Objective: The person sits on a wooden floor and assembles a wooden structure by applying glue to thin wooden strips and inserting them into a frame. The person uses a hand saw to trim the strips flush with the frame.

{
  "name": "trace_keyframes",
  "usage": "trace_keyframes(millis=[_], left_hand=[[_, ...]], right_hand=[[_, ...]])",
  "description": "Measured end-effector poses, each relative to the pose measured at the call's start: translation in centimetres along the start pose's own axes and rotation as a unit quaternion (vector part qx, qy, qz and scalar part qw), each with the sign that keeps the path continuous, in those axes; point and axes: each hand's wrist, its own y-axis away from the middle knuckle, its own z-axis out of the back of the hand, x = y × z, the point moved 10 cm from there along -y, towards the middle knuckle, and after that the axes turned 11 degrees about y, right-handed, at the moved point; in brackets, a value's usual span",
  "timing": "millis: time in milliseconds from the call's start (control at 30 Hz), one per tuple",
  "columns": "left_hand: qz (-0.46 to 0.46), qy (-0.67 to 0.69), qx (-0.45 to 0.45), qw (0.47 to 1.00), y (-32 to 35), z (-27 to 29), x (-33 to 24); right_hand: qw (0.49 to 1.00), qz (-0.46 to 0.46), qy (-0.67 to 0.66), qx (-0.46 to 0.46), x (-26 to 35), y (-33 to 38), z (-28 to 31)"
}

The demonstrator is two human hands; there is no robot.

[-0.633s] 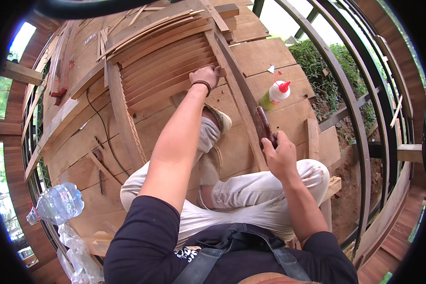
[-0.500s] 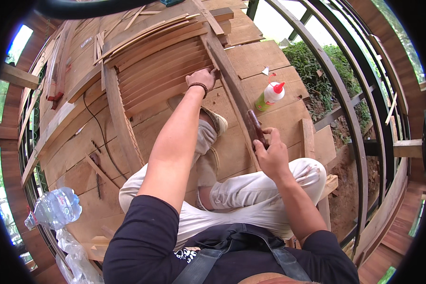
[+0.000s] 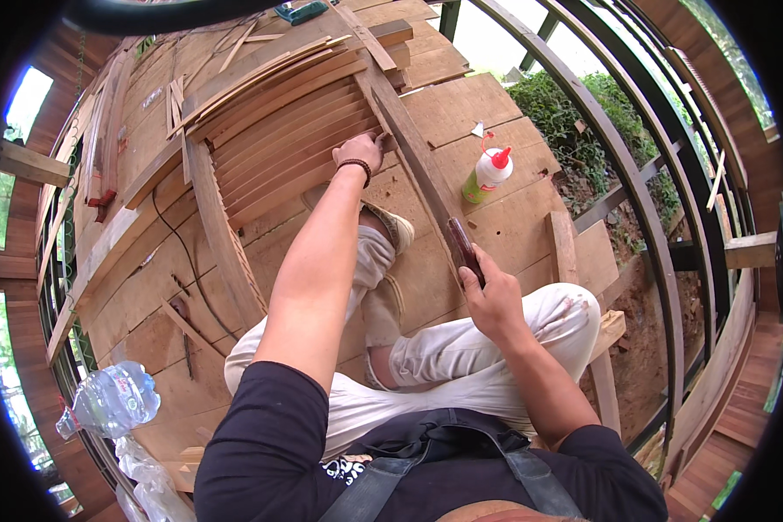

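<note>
A wooden frame with several slanted slats (image 3: 291,143) lies before me, set between two long side rails. My left hand (image 3: 358,154), with a beaded bracelet on its wrist, reaches to the slat ends at the right rail (image 3: 418,157). Its fingers are closed there, and what they grip is hidden. Over the near part of that rail, my right hand (image 3: 494,300) holds a dark reddish-brown wooden tool (image 3: 463,242) with a smooth, rounded shape. Its exact kind does not show. Beyond the right hand stands a white and green glue bottle (image 3: 487,177) with a red cap.
Thin wood strips (image 3: 261,83) lie across the frame's far end. A dark cable (image 3: 183,235) and drill bits (image 3: 185,339) are on the plank floor at left. A large clear water bottle (image 3: 117,398) lies at lower left. Metal railing (image 3: 622,165) borders the right side.
My right hand and its tool have come slightly nearer to me, and the fingers have wrapped more closely round it. My left hand stays at the right rail. The whole view has turned slightly.
</note>
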Motion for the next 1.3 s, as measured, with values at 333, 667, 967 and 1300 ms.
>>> trace_keyframes(millis=[333,667,967,1300], left_hand=[[-0.018,0.003,-0.005,1.000,-0.2,0.0,0.2],[0.007,0.007,-0.020,1.000,-0.3,0.1,0.2],[0.012,0.009,-0.027,1.000,-0.5,-0.1,0.5],[0.002,0.025,-0.037,0.999,-0.2,0.2,0.3]], right_hand=[[1.000,-0.006,-0.028,0.012,0.7,0.1,0.4],[0.999,-0.021,-0.031,0.014,0.4,-0.1,0.4],[1.000,0.012,-0.005,-0.002,1.1,-0.1,0.2],[1.000,0.013,0.022,0.006,1.5,0.1,0.6]])
